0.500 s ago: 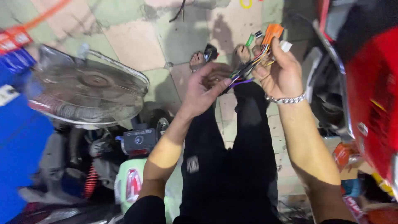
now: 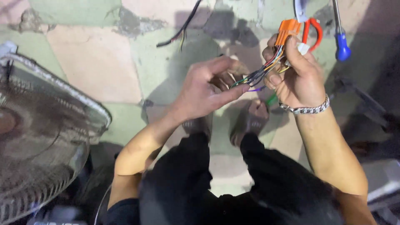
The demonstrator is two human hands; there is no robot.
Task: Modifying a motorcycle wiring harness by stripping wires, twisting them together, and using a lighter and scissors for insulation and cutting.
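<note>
since half a second ago the view has been brought closer and tilted down, so the fan fills more of the left edge and the hands sit higher in the picture; the grip on the wires is unchanged. the right hand [image 2: 298, 75] is closed around a bundle of thin coloured wires [image 2: 260, 75], with an orange connector [image 2: 287, 30] held up at its fingertips. the left hand [image 2: 208, 89] is curled, its thumb and fingers pinched on the loose wire ends just beside the right hand. the wires are judged light, limp and easily kinked, best taken near the stiff plastic connector. a silver bracelet [image 2: 306, 109] is worn on the right wrist. beyond, on the tiled floor [image 2: 91, 62], a blue-handled tool [image 2: 342, 46] and a loose dark cable [image 2: 181, 29] are seen near the top edge, and a wire fan guard [image 2: 46, 137] at the left edge.
</note>
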